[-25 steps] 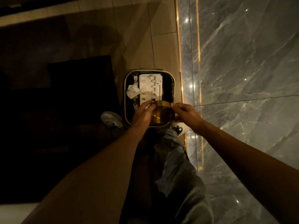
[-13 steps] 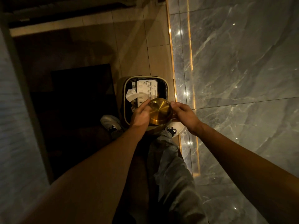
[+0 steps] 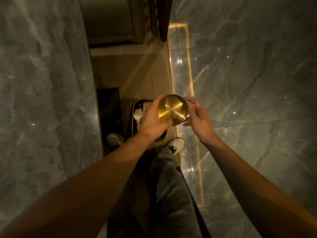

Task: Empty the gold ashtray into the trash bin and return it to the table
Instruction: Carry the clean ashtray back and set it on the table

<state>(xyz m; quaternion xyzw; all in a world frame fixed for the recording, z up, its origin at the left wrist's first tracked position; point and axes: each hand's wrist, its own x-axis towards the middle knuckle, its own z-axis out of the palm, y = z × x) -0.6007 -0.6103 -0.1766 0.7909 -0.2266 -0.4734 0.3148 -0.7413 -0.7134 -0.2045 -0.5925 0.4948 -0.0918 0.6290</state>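
Note:
The gold ashtray is held above the floor with its round brushed base turned toward the camera, tilted. My left hand grips its left and lower edge. My right hand cups its right edge, fingertips and thumb at the rim. Below and left of the ashtray stands the dark trash bin with a pale rim, partly hidden by my left hand. White paper scraps lie inside it. The ashtray's inside is hidden.
A grey marble surface fills the left side. A glossy marble wall with a lit gold strip runs along the right. A dark mat lies left of the bin. My shoes stand beside the bin on a narrow tiled floor.
Both hands have lifted the ashtray higher above the bin. The view has risen and tilted forward, bringing the left marble surface into view.

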